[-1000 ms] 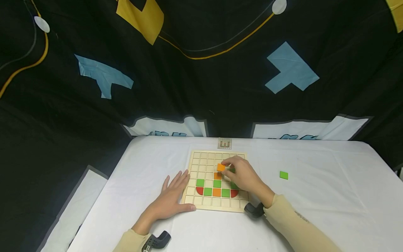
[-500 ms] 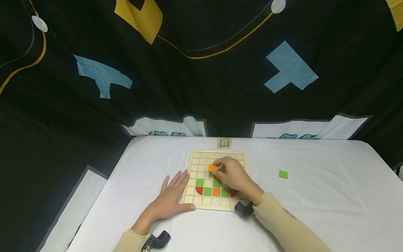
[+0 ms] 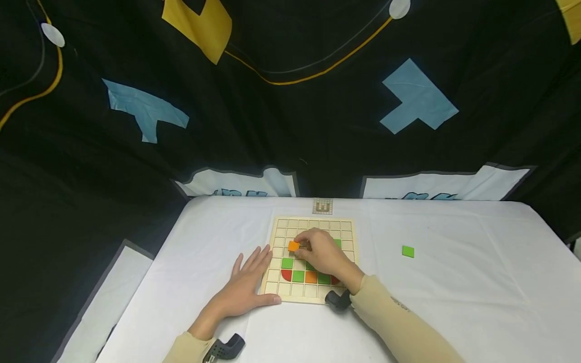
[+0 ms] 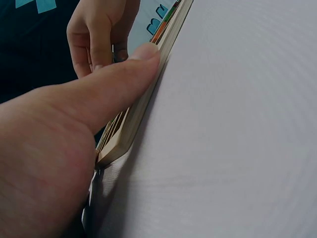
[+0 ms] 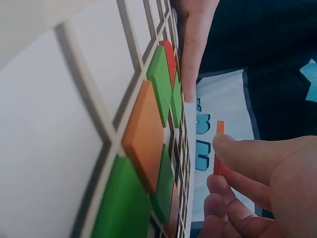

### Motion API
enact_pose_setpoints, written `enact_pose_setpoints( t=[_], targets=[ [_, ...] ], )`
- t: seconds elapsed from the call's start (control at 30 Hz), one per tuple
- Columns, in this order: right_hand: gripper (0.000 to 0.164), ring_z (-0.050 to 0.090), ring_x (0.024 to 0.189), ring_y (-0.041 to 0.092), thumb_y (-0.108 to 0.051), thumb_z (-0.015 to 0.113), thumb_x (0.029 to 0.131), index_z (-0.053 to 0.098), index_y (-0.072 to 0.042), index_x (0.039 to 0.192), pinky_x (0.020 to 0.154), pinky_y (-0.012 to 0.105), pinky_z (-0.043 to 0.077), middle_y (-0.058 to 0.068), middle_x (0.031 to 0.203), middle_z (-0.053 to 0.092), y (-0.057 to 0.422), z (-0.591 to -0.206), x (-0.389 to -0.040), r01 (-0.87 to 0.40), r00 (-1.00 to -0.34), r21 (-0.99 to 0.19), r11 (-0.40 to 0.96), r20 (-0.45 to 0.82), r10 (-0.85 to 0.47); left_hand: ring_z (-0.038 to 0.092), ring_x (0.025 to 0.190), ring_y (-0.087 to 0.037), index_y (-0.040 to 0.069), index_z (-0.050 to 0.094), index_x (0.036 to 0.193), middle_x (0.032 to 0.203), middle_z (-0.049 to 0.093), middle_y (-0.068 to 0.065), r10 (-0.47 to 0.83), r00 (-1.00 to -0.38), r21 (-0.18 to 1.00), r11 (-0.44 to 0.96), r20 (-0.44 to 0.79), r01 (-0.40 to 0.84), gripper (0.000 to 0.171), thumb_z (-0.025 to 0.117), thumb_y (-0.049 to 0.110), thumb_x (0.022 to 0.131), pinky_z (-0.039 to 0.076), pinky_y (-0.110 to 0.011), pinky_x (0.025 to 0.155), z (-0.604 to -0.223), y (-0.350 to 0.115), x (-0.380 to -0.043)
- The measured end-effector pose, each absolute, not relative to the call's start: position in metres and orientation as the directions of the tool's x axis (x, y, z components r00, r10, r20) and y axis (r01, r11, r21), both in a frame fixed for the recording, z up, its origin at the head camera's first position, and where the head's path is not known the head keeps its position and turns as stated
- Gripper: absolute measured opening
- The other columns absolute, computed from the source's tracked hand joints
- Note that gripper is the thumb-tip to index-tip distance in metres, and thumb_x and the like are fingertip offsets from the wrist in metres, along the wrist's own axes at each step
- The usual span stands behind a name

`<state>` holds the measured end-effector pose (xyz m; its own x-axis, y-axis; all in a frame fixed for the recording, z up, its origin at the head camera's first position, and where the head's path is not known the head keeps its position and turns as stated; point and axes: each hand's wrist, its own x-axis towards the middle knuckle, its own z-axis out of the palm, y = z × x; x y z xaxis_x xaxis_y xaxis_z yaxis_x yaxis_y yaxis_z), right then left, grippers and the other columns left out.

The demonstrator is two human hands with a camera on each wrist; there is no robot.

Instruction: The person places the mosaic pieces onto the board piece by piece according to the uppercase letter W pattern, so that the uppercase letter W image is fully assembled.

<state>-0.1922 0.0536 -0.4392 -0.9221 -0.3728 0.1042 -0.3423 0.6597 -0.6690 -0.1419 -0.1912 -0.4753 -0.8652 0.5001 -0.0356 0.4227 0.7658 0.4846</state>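
My right hand (image 3: 324, 252) pinches an orange square tile (image 3: 293, 246) between thumb and fingertips, over the left-middle cells of a wooden grid board (image 3: 284, 289). In the right wrist view this orange tile (image 5: 220, 127) stands edge-on, apart from the board surface. My left hand (image 3: 240, 292) has its fingers spread along the board's left edge, its thumb (image 4: 146, 52) at the front edge. On the board lie green tiles (image 3: 298, 276), another orange tile (image 3: 311, 277) and a red rounded piece (image 3: 286, 275). The right hand and forearm hide part of the pattern.
A loose green tile (image 3: 408, 251) lies on the white tabletop (image 3: 454, 282), right of the board. Behind the board is a small card with a grid pattern (image 3: 323, 206). A dark curtain (image 3: 290, 126) hangs beyond the table's far edge.
My right hand has moved left across the board with the orange tile, uncovering a green tile at the right. My left hand has stayed in place at the board's edge.
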Motion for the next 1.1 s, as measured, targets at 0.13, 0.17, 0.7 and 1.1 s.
enact_pose_setpoints(
  t=[0.13,0.17,0.7,1.1],
  targets=[
    [0.024,0.06,0.087,0.015,-0.016,0.077,0.09,0.074,-0.007,0.112,0.08,0.034,0.052,0.003,0.103,0.068,0.049,-0.441,-0.194,-0.358,-0.916,-0.655,0.666,0.107,-0.387,0.002,0.155,-0.032,0.003,0.018,0.16,0.169,0.008,-0.007,0.5,-0.865,0.486,0.765,-0.033,0.423,0.111,0.065,0.07,0.084,-0.009,-0.061,0.118,-0.475,-0.191,-0.142],
    [0.023,0.061,0.089,0.016,-0.016,0.077,0.09,0.075,-0.007,0.112,0.081,0.034,0.053,0.004,0.104,0.069,0.048,-0.442,-0.195,-0.36,-0.915,-0.652,0.667,0.108,-0.389,0.002,0.155,-0.032,0.003,0.018,0.16,0.169,0.008,-0.007,0.5,-0.865,0.487,0.764,-0.031,0.424,0.111,0.065,0.069,0.084,-0.009,-0.061,0.118,-0.475,-0.191,-0.142],
    [0.024,0.062,0.093,0.018,-0.016,0.077,0.089,0.075,-0.006,0.11,0.087,0.037,0.054,0.005,0.105,0.07,0.037,-0.444,-0.197,-0.343,-0.919,-0.611,0.714,0.059,-0.391,0.004,0.155,-0.033,0.002,0.021,0.159,0.169,0.009,-0.008,0.498,-0.867,0.481,0.767,-0.029,0.424,0.11,0.065,0.069,0.084,-0.007,-0.062,0.118,-0.476,-0.191,-0.141],
    [0.024,0.063,0.1,0.021,-0.016,0.078,0.088,0.076,-0.007,0.11,0.092,0.04,0.053,0.007,0.109,0.071,0.036,-0.447,-0.2,-0.343,-0.92,-0.58,0.739,0.047,-0.39,0.002,0.154,-0.033,0.002,0.02,0.16,0.169,0.009,-0.008,0.499,-0.866,0.48,0.767,-0.032,0.425,0.11,0.065,0.069,0.085,-0.007,-0.063,0.117,-0.475,-0.191,-0.141]
  ],
)
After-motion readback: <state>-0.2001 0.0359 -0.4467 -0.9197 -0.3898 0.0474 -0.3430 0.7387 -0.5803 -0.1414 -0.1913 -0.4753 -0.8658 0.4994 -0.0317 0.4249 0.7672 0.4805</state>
